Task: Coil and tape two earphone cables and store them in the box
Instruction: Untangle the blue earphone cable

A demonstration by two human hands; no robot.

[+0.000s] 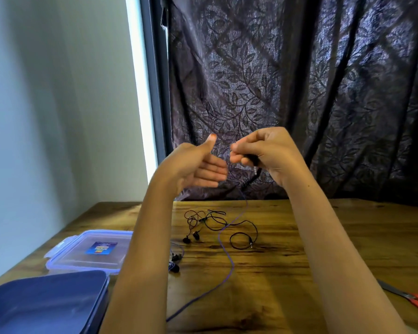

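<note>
The grip of the right hand (268, 153) is pinched shut on the plug end of the purple earphone cable (228, 255), fingertips curled together and a dark plug showing just below them. The grip of the left hand (198, 165) is spread, with the fingers straight, the thumb pointing up and the palm turned toward the right hand. Whether the thin cable touches it is too fine to tell. Both hands are raised above the desk (323, 237), close together in the middle of the frame. Nearest, at the lower left, the dark blue box (46, 304) stands open on the wooden desk. At the lower right edge lie scissors (410, 297) with red handles, only partly in view. The purple cable runs from the bottom centre of the frame across the desk and climbs to the right hand, while its earbuds (175, 262) lie just beside the left forearm. Behind the box sits its clear lid (89, 249) with blue clips and a small label on top. Farther back, between the two forearms, the black earphones (202, 220) lie uncoiled in loose loops, with the buds on the left and the plug on the right. Beyond the desk hangs a dark leaf-patterned curtain (299, 80). To its left are a bright window strip (140, 92) and a pale wall (46, 92).
</note>
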